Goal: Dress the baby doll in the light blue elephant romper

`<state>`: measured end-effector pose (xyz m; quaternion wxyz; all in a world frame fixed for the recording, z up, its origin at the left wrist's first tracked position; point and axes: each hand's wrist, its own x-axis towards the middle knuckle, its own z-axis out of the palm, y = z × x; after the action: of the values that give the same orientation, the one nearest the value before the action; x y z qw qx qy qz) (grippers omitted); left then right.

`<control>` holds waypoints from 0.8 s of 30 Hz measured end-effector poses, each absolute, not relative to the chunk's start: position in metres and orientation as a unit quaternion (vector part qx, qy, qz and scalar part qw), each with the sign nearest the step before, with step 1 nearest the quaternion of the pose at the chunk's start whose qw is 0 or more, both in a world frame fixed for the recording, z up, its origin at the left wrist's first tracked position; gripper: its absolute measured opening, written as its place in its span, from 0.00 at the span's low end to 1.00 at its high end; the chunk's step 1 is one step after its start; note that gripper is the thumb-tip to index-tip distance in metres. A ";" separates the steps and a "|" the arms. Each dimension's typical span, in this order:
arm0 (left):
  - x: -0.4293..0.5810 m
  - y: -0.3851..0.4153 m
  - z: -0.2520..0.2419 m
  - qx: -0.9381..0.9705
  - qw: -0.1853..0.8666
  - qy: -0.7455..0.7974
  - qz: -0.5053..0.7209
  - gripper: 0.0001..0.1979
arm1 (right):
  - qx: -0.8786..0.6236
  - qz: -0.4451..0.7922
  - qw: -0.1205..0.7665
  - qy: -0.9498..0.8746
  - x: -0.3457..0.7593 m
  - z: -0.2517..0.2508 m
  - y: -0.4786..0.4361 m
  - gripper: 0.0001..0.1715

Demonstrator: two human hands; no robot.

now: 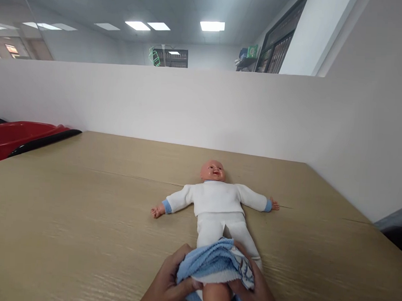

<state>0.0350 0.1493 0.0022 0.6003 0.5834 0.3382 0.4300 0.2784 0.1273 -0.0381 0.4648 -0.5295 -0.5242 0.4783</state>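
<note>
A baby doll point(219, 198) in a white top and white trousers with blue cuffs lies on its back, arms spread, head away from me. Over its lower legs is a bunched blue terry cloth point(212, 259) with a whitish edge and a printed patch on the right. My left hand point(173, 278) grips the cloth's left side, thumb at the lower edge. On the right side, my right hand point(253, 283) holds it too, its fingers partly behind the cloth. A skin-coloured limb point(216, 296), perhaps the doll's leg, shows from under the cloth between my hands.
The doll rests on a wide wood-grain table point(85, 216) with seams across it. A white wall point(176, 107) with a glass window above stands behind. At the far left is a red plastic tub point(25, 134) with a black edge. Something dark point(395, 228) sits beyond the right edge.
</note>
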 end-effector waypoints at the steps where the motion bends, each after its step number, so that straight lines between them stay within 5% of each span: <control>1: 0.033 0.149 0.002 0.575 0.604 0.343 0.432 0.29 | -0.506 0.517 0.467 -0.509 0.279 -0.034 0.129 0.50; 5: 0.033 0.149 -0.004 0.511 0.630 0.376 0.449 0.34 | -0.473 0.586 0.466 -0.465 0.280 -0.022 0.134 0.53; 17: 0.041 0.169 -0.007 0.375 0.717 0.351 0.471 0.24 | -0.632 0.424 0.433 -0.483 0.257 0.006 0.153 0.39; 24: 0.014 0.204 0.011 0.498 0.688 0.355 0.390 0.18 | -0.625 0.335 0.361 -0.605 0.281 0.007 0.129 0.36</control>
<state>0.0137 0.2036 0.0109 0.6882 0.4980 0.3555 0.3899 0.2815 0.1286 0.0071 0.3612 -0.6253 -0.6051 0.3354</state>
